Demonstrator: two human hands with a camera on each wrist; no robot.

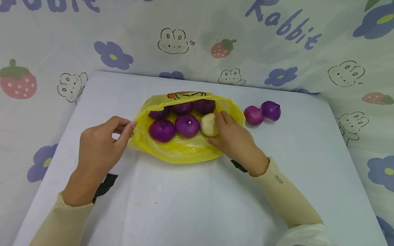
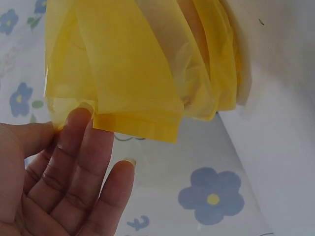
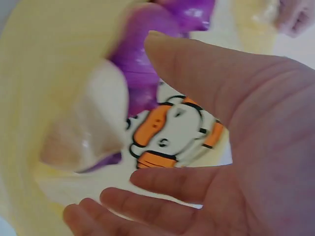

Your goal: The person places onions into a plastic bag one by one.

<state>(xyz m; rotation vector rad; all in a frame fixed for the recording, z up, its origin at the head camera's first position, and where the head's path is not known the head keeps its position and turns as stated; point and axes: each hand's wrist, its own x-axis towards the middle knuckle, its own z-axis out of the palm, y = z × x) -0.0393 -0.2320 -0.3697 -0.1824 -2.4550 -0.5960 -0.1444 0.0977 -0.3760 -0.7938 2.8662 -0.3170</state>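
Observation:
A yellow plastic bag [image 1: 184, 158] lies on the table with its mouth spread wide. Several purple onions [image 1: 187, 125] sit inside, along with one pale, whitish onion [image 1: 208, 125] at their right end. My left hand [image 1: 100, 145] pinches the bag's left edge between thumb and fingertips. Reaching into the right side of the mouth, my right hand [image 1: 235, 138] is beside the pale onion. In the right wrist view its thumb and fingers are spread, apart from the pale onion [image 3: 91, 120]. The bag's far side partly covers the rear onions.
Two purple onions [image 1: 254, 115] rest on the white table [image 1: 191, 205] to the right of the bag, side by side. Behind the table hangs a cloth [image 1: 197, 20] printed with rabbits, flowers and strawberries.

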